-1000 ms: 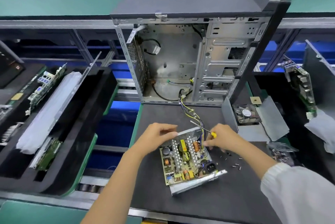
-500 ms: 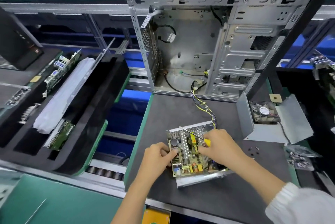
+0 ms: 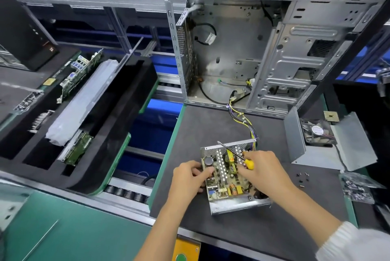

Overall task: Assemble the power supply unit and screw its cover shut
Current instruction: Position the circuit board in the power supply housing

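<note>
Grey-matted desk (image 3: 211, 130) carries the open power supply unit (image 3: 230, 176); the left hand (image 3: 187, 178) pinches its left edge, while the right hand (image 3: 263, 170) grips a yellow-handled screwdriver (image 3: 242, 158) over the board.

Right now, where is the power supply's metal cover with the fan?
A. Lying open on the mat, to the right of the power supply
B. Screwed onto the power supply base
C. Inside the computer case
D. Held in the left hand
A: the cover with its fan lies apart on the mat, right of the power supply, whose board is exposed while the right hand holds a screwdriver over it.
</note>
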`<action>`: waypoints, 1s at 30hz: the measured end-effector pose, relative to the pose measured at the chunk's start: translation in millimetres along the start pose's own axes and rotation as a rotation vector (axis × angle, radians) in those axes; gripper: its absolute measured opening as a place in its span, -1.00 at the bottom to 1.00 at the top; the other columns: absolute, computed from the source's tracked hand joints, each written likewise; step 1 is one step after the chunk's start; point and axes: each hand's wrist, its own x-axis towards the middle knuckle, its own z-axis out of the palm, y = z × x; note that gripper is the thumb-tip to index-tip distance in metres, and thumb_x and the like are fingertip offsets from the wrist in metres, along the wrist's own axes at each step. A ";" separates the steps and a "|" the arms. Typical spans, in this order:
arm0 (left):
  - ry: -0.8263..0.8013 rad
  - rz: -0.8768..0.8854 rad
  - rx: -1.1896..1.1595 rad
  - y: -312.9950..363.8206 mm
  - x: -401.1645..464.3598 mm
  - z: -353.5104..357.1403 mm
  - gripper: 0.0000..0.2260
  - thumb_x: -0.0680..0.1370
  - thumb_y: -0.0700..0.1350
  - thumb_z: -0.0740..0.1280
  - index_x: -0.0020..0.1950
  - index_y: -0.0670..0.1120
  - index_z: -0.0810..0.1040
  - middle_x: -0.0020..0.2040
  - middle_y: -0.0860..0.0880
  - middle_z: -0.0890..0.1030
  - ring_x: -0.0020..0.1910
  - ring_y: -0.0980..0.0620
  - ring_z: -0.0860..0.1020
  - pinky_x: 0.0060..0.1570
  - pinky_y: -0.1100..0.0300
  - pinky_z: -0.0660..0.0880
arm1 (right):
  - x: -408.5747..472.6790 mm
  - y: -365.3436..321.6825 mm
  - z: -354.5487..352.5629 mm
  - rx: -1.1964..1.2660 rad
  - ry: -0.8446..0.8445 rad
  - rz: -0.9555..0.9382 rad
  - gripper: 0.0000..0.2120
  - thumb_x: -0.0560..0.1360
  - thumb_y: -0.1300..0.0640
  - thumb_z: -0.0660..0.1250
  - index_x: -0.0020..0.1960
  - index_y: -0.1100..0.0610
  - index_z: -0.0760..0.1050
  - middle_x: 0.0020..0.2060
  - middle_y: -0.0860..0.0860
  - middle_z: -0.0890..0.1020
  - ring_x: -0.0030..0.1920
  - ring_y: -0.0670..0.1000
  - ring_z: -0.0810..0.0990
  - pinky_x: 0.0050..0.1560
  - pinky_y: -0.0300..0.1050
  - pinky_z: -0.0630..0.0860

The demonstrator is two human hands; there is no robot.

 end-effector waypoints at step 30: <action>-0.177 -0.140 -0.054 12.3 16.8 -9.8 -0.61 0.41 -0.08 0.57 0.06 -0.19 0.46 -0.20 -0.15 0.61 -0.33 -0.05 0.63 -0.21 0.04 0.66 | 42.3 27.2 -12.4 0.725 0.114 0.327 -0.83 0.56 -0.01 0.27 0.07 0.00 0.57 -0.39 0.03 0.64 -0.49 0.02 0.54 -0.51 -0.20 0.38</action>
